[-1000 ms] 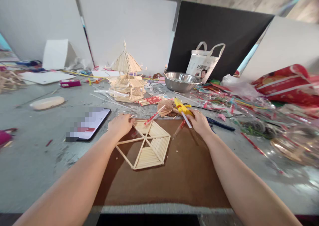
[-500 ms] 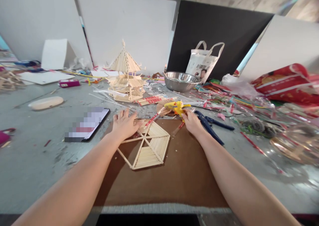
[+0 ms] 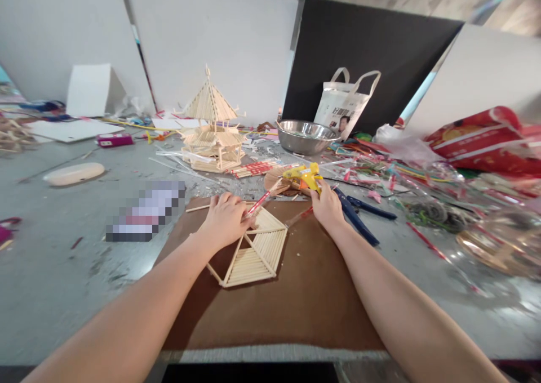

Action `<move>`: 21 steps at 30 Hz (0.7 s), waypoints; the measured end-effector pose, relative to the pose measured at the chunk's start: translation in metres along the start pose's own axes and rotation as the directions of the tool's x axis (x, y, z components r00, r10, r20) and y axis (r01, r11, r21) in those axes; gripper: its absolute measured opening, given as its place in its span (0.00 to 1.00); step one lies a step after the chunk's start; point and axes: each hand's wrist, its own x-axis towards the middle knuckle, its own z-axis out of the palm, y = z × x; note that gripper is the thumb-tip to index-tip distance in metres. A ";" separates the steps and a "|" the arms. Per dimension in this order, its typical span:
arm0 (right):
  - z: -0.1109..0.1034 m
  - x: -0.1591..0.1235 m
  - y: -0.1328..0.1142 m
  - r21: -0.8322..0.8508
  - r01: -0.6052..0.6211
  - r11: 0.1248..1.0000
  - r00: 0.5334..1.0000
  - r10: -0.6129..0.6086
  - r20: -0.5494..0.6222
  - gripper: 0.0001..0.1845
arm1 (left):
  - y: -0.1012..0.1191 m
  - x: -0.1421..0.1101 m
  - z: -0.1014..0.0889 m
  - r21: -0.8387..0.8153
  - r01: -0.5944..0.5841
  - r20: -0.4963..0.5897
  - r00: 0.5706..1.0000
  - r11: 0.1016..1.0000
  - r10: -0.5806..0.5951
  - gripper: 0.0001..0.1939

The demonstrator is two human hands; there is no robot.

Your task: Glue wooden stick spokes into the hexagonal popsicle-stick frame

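My left hand (image 3: 226, 219) is closed low over the upper left of a hexagonal frame of pale wooden sticks (image 3: 257, 259). A wooden stick (image 3: 198, 208) juts out left from under its fingers, which hide the rest. My right hand (image 3: 326, 207) grips a yellow hot glue gun (image 3: 309, 176) beyond the frame's right side. A red-and-white stick (image 3: 262, 198) slants between the gun and my left fingertips; whether they touch it is unclear. Some of the frame's wedges are filled with sticks. The frame lies on a brown board (image 3: 274, 321).
A stick-built pavilion (image 3: 211, 129) stands behind, near red-patterned sticks (image 3: 253, 169) and a metal bowl (image 3: 306, 138). Blue-handled pliers (image 3: 359, 219) lie right of my right hand. A phone (image 3: 146, 211) and white case (image 3: 74, 174) lie left. Scraps clutter the right side.
My left hand has moved right over the frame, and its spread fingers have closed together. The wooden stick now shows to its left. The glue gun has shifted slightly right and tilted.
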 end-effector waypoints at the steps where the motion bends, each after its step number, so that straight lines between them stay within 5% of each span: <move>1: -0.001 0.000 0.000 0.028 -0.015 0.999 1.000 0.016 -0.017 0.22 | 0.000 0.000 0.000 0.000 -0.002 -0.006 1.000 1.000 0.002 0.16; 6: -0.001 0.000 -0.003 0.057 0.001 0.998 1.000 -0.001 -0.006 0.21 | -0.004 0.001 -0.006 0.015 0.023 -0.063 0.998 1.000 -0.022 0.15; 17: 0.000 -0.004 -0.002 -0.055 0.034 0.998 0.999 -0.033 0.023 0.19 | -0.038 0.004 -0.023 0.124 0.343 -0.129 0.936 0.931 -0.327 0.16; 21: -0.008 -0.008 -0.007 -0.158 0.234 0.959 0.968 -0.245 -0.052 0.16 | -0.045 0.004 -0.022 0.133 0.423 -0.103 0.905 0.896 -0.412 0.17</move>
